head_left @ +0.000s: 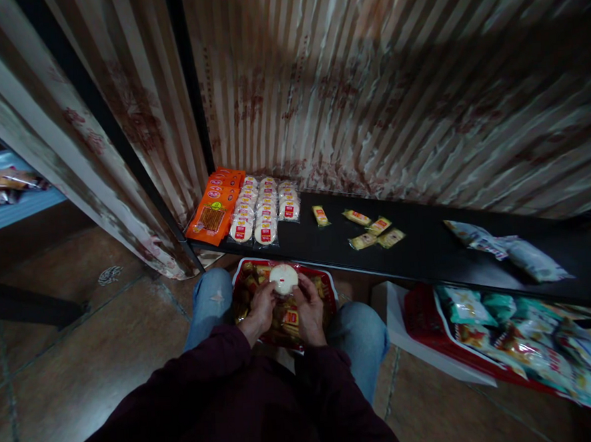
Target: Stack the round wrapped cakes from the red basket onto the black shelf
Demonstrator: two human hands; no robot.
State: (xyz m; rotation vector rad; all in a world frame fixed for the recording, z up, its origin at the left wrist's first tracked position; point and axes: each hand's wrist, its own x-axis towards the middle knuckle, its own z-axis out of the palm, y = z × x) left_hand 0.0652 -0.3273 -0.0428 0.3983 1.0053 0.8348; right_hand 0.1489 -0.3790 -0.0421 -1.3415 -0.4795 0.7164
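Between my hands is a round white rice cracker pack (284,280) in clear wrap, held over a red box. My left hand (261,308) grips its left edge, and my right hand (309,309) has fingers closed at its right edge. Below them the red box (333,287) with a white rim sits between my knees, filled with small yellow wrapped snacks (290,317). On the black shelf (322,249) in front, similar rice cracker packs (263,213) lie overlapped in rows. Orange snack bags (216,207) lie left of them.
Several small yellow packets (376,227) lie mid-shelf, with pale snack bags (512,248) farther right. Under the shelf's right part stands a red tray (426,313) of green and white bags. A pleated curtain (318,99) hangs behind, and black metal posts (190,81) rise at left.
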